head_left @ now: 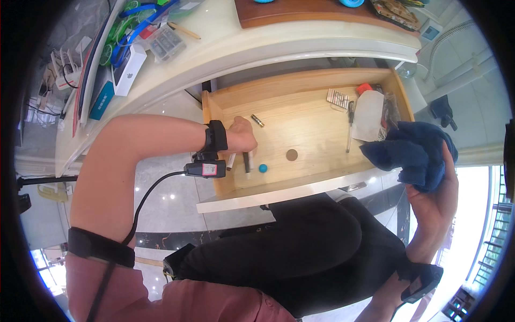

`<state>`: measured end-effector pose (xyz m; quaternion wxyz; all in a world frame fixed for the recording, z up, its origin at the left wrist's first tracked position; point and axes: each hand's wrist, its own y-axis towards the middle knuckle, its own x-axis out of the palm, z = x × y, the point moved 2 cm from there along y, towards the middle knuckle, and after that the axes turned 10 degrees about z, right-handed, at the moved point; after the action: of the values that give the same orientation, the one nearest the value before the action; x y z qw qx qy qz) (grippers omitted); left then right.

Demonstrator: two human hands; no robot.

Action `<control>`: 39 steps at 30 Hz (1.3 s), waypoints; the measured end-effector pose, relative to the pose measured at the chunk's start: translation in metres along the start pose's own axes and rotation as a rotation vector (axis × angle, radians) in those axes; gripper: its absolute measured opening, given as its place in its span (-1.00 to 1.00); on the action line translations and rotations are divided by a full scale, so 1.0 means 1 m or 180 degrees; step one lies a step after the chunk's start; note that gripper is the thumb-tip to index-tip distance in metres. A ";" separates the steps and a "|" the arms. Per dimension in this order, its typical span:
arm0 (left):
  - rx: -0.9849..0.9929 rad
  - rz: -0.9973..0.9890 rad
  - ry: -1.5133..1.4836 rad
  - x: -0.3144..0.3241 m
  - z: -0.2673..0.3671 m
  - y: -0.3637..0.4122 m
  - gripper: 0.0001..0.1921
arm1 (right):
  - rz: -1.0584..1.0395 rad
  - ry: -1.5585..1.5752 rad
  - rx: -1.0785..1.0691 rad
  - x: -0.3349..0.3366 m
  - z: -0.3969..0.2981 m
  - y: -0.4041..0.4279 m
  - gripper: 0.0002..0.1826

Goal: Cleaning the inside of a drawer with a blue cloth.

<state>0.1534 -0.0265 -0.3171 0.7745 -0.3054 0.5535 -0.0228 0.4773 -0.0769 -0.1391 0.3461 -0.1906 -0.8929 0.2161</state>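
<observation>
My right hand (436, 197) grips a crumpled dark blue cloth (422, 151) over the right end of an open wooden drawer (310, 133). Inside the drawer's left end is my left hand (242, 135), its fingers curled down and mostly hidden. Beneath it lie a black marker-like stick (246, 162) and a whitish stick (231, 161); whether the fingers hold them is hidden. A small battery (257, 120) rests beside this hand. Nearer the front are a blue ball (262, 168) and a brown disc (291, 155). A pen (350, 122) lies alongside a white card (368, 114) at the right.
A striped bundle (338, 98), a red item (364, 88) and a clear plastic bag (390, 108) occupy the drawer's back right. On the white desk (209, 52) above are a phone box (129, 70), a clear plastic case (165, 42), a pencil (184, 30) and a brown board (314, 14).
</observation>
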 end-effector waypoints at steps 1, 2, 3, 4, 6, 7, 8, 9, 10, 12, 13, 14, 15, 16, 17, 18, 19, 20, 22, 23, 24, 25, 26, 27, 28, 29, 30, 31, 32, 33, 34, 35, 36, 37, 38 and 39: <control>0.0085 0.0078 0.0008 -0.002 0.001 0.000 -0.40 | -0.0074 -0.0020 0.0023 0.000 0.000 0.000 -0.53; 0.0088 0.0080 0.0009 -0.003 0.002 -0.001 -0.40 | -0.0074 -0.0018 0.0020 0.001 0.000 -0.001 -0.53; 0.0090 0.0085 0.0041 -0.005 0.001 -0.002 -0.38 | -0.0029 -0.0038 -0.0023 0.002 -0.001 -0.001 -0.53; 0.0084 0.0093 0.0070 -0.008 0.000 -0.004 -0.35 | 0.0009 -0.0062 -0.0060 0.002 -0.001 -0.001 -0.53; 0.0012 0.0179 0.0128 -0.004 -0.004 -0.003 -0.33 | -0.0031 -0.0024 -0.0030 0.001 -0.001 -0.001 -0.53; -0.0053 0.0259 0.0187 -0.002 -0.007 -0.001 -0.32 | -0.0062 0.0013 -0.0004 0.001 -0.001 -0.001 -0.53; -0.0051 0.0259 0.0184 0.000 -0.009 0.000 -0.32 | -0.0061 0.0012 -0.0008 0.003 0.000 -0.002 -0.53; 0.0136 0.0188 0.0213 0.000 -0.010 0.000 -0.31 | 0.0069 0.0045 -0.0028 0.004 0.001 -0.002 -0.54; 0.0322 0.0116 0.0241 0.000 -0.010 0.000 -0.31 | 0.0199 0.0078 -0.0049 0.004 0.002 -0.002 -0.54; 0.0383 0.0065 0.0229 -0.001 -0.011 -0.001 -0.33 | 0.0165 0.0060 -0.0056 0.004 0.003 -0.001 -0.55; 0.0444 0.0014 0.0221 -0.002 -0.012 -0.002 -0.34 | 0.0132 0.0047 -0.0061 0.005 0.003 -0.001 -0.55; 0.0438 0.0018 0.0217 -0.002 -0.013 -0.003 -0.34 | 0.0125 0.0044 -0.0058 0.005 0.003 -0.001 -0.55; 0.0498 0.0069 0.0092 -0.002 -0.014 -0.005 -0.37 | 0.0115 0.0043 -0.0019 0.005 0.003 -0.002 -0.56; 0.0557 0.0120 -0.0033 -0.003 -0.014 -0.007 -0.40 | 0.0104 0.0043 0.0022 0.005 0.003 -0.002 -0.57; 0.0559 0.0118 -0.0036 -0.003 -0.013 -0.010 -0.40 | 0.0105 0.0040 0.0020 0.005 0.003 -0.003 -0.57; 0.0496 0.0123 -0.0044 -0.003 -0.011 -0.012 -0.44 | 0.0092 0.0044 0.0037 0.006 0.003 -0.003 -0.58; 0.0432 0.0128 -0.0051 -0.003 -0.010 -0.014 -0.48 | 0.0080 0.0049 0.0055 0.006 0.003 -0.004 -0.58; 0.0431 0.0124 -0.0053 -0.001 -0.010 -0.013 -0.48 | 0.0083 0.0046 0.0057 0.006 0.003 -0.004 -0.58; 0.0322 0.0132 -0.0526 0.002 -0.010 -0.010 -0.64 | 0.0052 0.0069 0.0120 0.007 0.003 -0.004 -0.58; 0.0323 0.0129 -0.0525 0.002 -0.010 -0.006 -0.64 | 0.0056 0.0069 0.0120 0.007 0.003 -0.004 -0.58; 0.0168 -0.0200 -0.0764 0.001 -0.009 -0.002 -0.69 | 0.0035 0.0060 0.0113 0.006 0.003 -0.003 -0.58; 0.0011 -0.0529 -0.1003 0.000 -0.007 0.002 -0.73 | 0.0013 0.0050 0.0106 0.006 0.003 -0.003 -0.58; 0.0002 -0.0526 -0.1002 -0.003 -0.003 0.008 -0.73 | 0.0008 0.0051 0.0115 0.007 0.003 -0.003 -0.58; 0.0317 -0.0361 -0.0953 -0.006 0.005 0.016 -0.79 | 0.0145 0.0035 0.0074 0.008 0.002 -0.004 -0.59; 0.0631 -0.0195 -0.0907 -0.009 0.013 0.022 -0.82 | 0.0279 0.0017 0.0033 0.008 0.002 -0.005 -0.59; 0.0630 -0.0202 -0.0903 -0.017 0.020 0.024 -0.82 | 0.0286 0.0018 0.0037 0.007 0.002 -0.005 -0.59; 0.0967 -0.0427 -0.1225 -0.026 0.030 0.025 -0.85 | 0.0268 0.0053 0.0078 0.006 0.002 -0.003 -0.59; 0.1304 -0.0653 -0.1549 -0.034 0.038 0.025 -0.88 | 0.0251 0.0085 0.0117 0.006 0.002 -0.002 -0.59; 0.1306 -0.0648 -0.1555 -0.037 0.039 0.030 -0.88 | 0.0245 0.0080 0.0113 0.006 0.002 -0.002 -0.59; 0.2435 -0.0369 -0.0558 -0.039 0.044 0.032 -0.88 | 0.0201 0.0067 0.0152 0.005 0.003 -0.001 -0.59; 0.3507 -0.0066 0.0498 -0.039 0.046 0.031 -0.84 | 0.0159 0.0052 0.0188 0.006 0.003 0.000 -0.59; 0.3504 -0.0054 0.0490 -0.035 0.043 0.033 -0.84 | 0.0149 0.0042 0.0185 0.007 0.003 0.000 -0.59; 0.3547 0.0146 0.0721 -0.028 0.033 0.036 -0.79 | 0.0100 0.0004 0.0199 0.009 0.002 -0.001 -0.60; 0.3604 0.0326 0.0942 -0.019 0.028 0.038 -0.74 | 0.0079 -0.0040 0.0206 0.010 0.003 -0.001 -0.60; 0.3396 0.0426 0.1215 -0.010 0.027 0.042 -0.70 | 0.0079 -0.0049 0.0200 0.010 0.003 -0.002 -0.60; 0.3386 0.0426 0.1214 -0.010 0.027 0.040 -0.70 | 0.0125 -0.0037 0.0163 0.008 0.004 0.000 -0.59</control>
<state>0.1605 0.0221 -0.3234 0.7078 0.1720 0.6140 -0.3039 0.4687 -0.0740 -0.1372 0.3413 -0.1979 -0.8851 0.2467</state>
